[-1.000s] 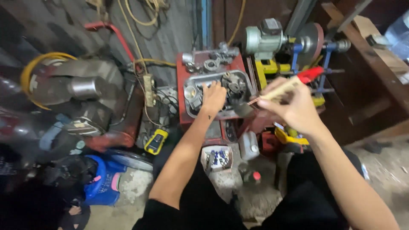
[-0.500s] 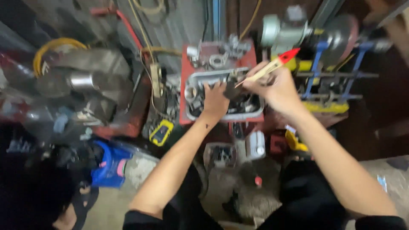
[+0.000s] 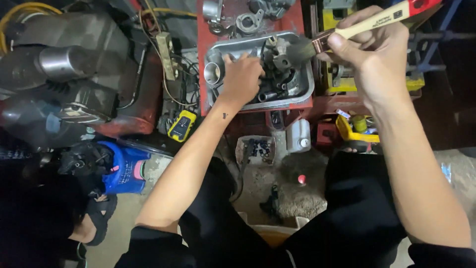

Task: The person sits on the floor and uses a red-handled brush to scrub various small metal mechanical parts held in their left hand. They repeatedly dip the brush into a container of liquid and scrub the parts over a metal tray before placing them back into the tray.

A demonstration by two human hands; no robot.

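A metal tray (image 3: 308, 88) full of dark, oily engine parts rests on a red stand (image 3: 203, 64). My left hand (image 3: 241, 77) reaches into the tray and grips a dark metal part (image 3: 278, 58) there. My right hand (image 3: 379, 52) holds a paintbrush (image 3: 357, 25) with a pale wooden handle and a red end. Its dark bristles touch the part at the tray's right side.
Loose metal parts (image 3: 246, 20) lie on the stand behind the tray. A yellow meter (image 3: 181, 125), a small tray of bits (image 3: 257, 148), a white bottle (image 3: 299, 135) and a blue container (image 3: 125, 168) sit below. Large grey machinery (image 3: 64, 64) fills the left.
The view has dropped and moved closer to the tray. My right hand has swung the brush so its bristles meet the part from the right. My left hand stays in the tray.
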